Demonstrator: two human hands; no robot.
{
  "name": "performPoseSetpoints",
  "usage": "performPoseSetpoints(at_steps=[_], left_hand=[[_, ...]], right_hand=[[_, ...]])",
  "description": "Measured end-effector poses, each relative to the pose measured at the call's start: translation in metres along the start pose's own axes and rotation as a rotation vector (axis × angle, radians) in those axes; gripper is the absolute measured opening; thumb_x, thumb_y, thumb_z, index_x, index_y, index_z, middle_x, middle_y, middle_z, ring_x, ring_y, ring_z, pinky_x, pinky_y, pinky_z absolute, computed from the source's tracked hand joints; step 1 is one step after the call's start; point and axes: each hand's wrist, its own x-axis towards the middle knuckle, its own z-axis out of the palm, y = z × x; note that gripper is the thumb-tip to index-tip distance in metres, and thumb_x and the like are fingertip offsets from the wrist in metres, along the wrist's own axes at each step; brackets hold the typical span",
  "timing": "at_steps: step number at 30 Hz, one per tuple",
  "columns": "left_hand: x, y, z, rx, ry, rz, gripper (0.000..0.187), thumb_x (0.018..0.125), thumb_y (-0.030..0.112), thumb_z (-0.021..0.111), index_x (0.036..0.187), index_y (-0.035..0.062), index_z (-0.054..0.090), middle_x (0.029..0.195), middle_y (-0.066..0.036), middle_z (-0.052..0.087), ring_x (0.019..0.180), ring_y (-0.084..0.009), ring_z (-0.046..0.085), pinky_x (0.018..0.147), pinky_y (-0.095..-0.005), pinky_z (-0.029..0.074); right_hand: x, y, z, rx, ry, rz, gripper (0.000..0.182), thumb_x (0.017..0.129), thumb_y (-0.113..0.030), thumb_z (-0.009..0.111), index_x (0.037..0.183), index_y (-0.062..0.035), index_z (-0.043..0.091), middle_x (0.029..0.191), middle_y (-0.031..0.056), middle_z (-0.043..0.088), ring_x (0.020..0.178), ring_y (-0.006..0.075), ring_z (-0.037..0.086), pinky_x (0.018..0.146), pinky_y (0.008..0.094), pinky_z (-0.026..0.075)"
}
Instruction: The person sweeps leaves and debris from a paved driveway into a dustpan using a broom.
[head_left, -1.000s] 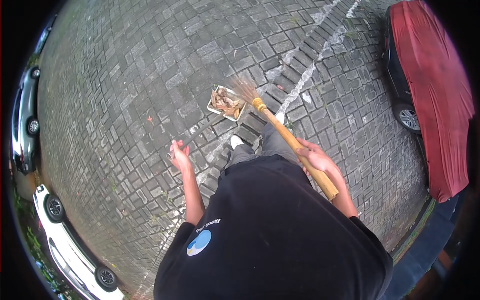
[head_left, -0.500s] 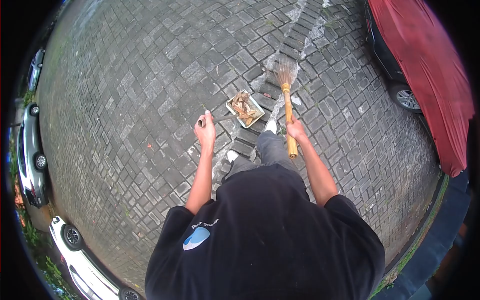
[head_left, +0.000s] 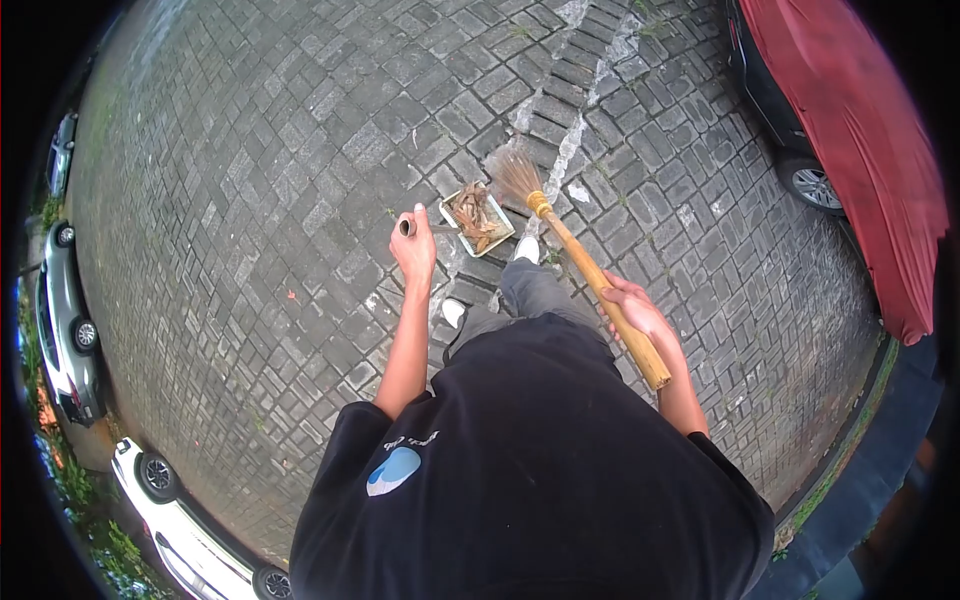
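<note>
Looking straight down, most of the view is grey brick paving (head_left: 300, 150) with a pale painted line (head_left: 560, 160) running across it. Parked cars ring the spot: one under a red cover (head_left: 860, 130) on the right, a dark car (head_left: 70, 330) and a white car (head_left: 190, 530) on the left, all well apart from the sweeping. The person's black shirt (head_left: 530, 470) fills the bottom of the frame and hides the ground right under them, and one grey trouser leg with a white shoe (head_left: 527, 248) pokes out ahead.

The broom (head_left: 590, 275) runs at a slant from lower right to upper left; its bamboo handle is wrapped by the right hand (head_left: 635, 310) near the upper end, and the bristles (head_left: 517, 175) are spread on the bricks just beside the dustpan. The dustpan (head_left: 477, 222) sits on the paving in front of the shoe, loaded with dry brown leaves (head_left: 472, 208). The left hand (head_left: 413, 245) is closed round the end of the dustpan's long handle. A few small bits lie scattered on the bricks nearby, too small to make out.
</note>
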Motion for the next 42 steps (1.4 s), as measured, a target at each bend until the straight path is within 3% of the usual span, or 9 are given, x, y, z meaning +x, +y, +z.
performPoseSetpoints(at_steps=[7,10,13,19,26,28,36,39,42], left_hand=[[-0.001,-0.001,0.005,-0.049,0.033,0.009,0.041,0.087,0.031,0.055,0.06,0.0007,0.047,0.051,-0.003,0.039,0.053,-0.0111,0.034,0.05,-0.0315,0.033],[0.0,-0.003,-0.006,-0.016,0.045,0.033,0.041,0.087,0.03,0.056,0.06,0.0005,0.048,0.051,-0.002,0.038,0.053,-0.0108,0.033,0.049,-0.0317,0.032],[-0.006,-0.005,-0.017,0.003,0.034,0.027,0.04,0.087,0.03,0.056,0.061,0.0003,0.05,0.051,-0.002,0.038,0.053,-0.0108,0.033,0.049,-0.0319,0.032],[-0.016,-0.007,-0.022,0.08,-0.023,0.068,0.041,0.087,0.033,0.055,0.063,0.0003,0.051,0.051,-0.006,0.039,0.053,-0.0132,0.036,0.051,-0.0331,0.036],[-0.017,-0.012,-0.02,0.112,-0.048,0.104,0.042,0.087,0.033,0.056,0.062,0.0007,0.048,0.052,-0.007,0.038,0.052,-0.0144,0.035,0.051,-0.0341,0.037],[-0.017,-0.014,-0.024,0.099,-0.047,0.094,0.042,0.087,0.032,0.056,0.062,0.0006,0.047,0.052,-0.007,0.038,0.052,-0.0146,0.035,0.051,-0.0341,0.037],[-0.013,-0.042,-0.06,0.03,-0.001,-0.05,0.042,0.087,0.039,0.053,0.068,0.0019,0.058,0.056,-0.009,0.053,0.058,-0.0161,0.048,0.061,-0.0339,0.041],[-0.009,-0.063,-0.083,0.01,-0.01,-0.157,0.045,0.086,0.046,0.05,0.073,0.0057,0.065,0.07,-0.008,0.06,0.071,-0.0182,0.055,0.068,-0.0332,0.041],[-0.01,-0.087,-0.105,-0.065,0.077,-0.181,0.046,0.085,0.047,0.051,0.069,0.0058,0.063,0.063,-0.005,0.058,0.064,-0.0159,0.052,0.063,-0.0325,0.041]], right_hand=[[0.083,-0.001,0.012,-0.069,0.184,-0.082,0.06,0.085,-0.018,0.046,0.14,-0.0105,0.024,0.072,0.0084,0.051,0.049,0.018,0.052,0.044,0.0326,0.047],[0.103,0.002,0.01,-0.009,0.16,-0.044,0.062,0.086,-0.019,0.046,0.142,-0.0144,0.02,0.072,0.0062,0.049,0.049,0.0156,0.05,0.043,0.0314,0.046],[0.11,0.013,0.005,0.035,0.15,-0.026,0.058,0.085,-0.016,0.045,0.14,-0.0098,0.025,0.071,0.009,0.05,0.048,0.0184,0.052,0.043,0.0324,0.047],[0.118,0.027,0.018,-0.021,-0.008,0.037,0.058,0.086,-0.019,0.047,0.139,-0.0115,0.024,0.073,0.0074,0.05,0.049,0.0155,0.051,0.042,0.0303,0.047],[0.075,0.011,0.027,0.061,-0.135,0.141,0.054,0.088,-0.021,0.045,0.138,-0.0102,0.028,0.075,0.0068,0.051,0.049,0.0135,0.05,0.041,0.0264,0.044],[0.063,0.01,0.017,0.176,-0.26,0.178,0.055,0.088,-0.022,0.046,0.139,-0.0101,0.027,0.075,0.0059,0.052,0.049,0.0114,0.048,0.041,0.0245,0.042],[-0.008,-0.004,0.045,-0.002,-0.124,0.024,0.06,0.088,-0.022,0.046,0.141,-0.0118,0.022,0.075,0.0048,0.051,0.049,0.0114,0.048,0.041,0.0247,0.043],[-0.01,-0.002,0.06,-0.05,-0.035,-0.039,0.062,0.086,-0.023,0.048,0.141,-0.0126,0.023,0.075,0.0057,0.05,0.05,0.0129,0.049,0.042,0.0261,0.044],[-0.011,-0.003,0.075,-0.066,0.013,-0.112,0.062,0.084,-0.021,0.052,0.14,-0.0124,0.025,0.074,0.0051,0.049,0.05,0.0129,0.049,0.042,0.0266,0.044]])
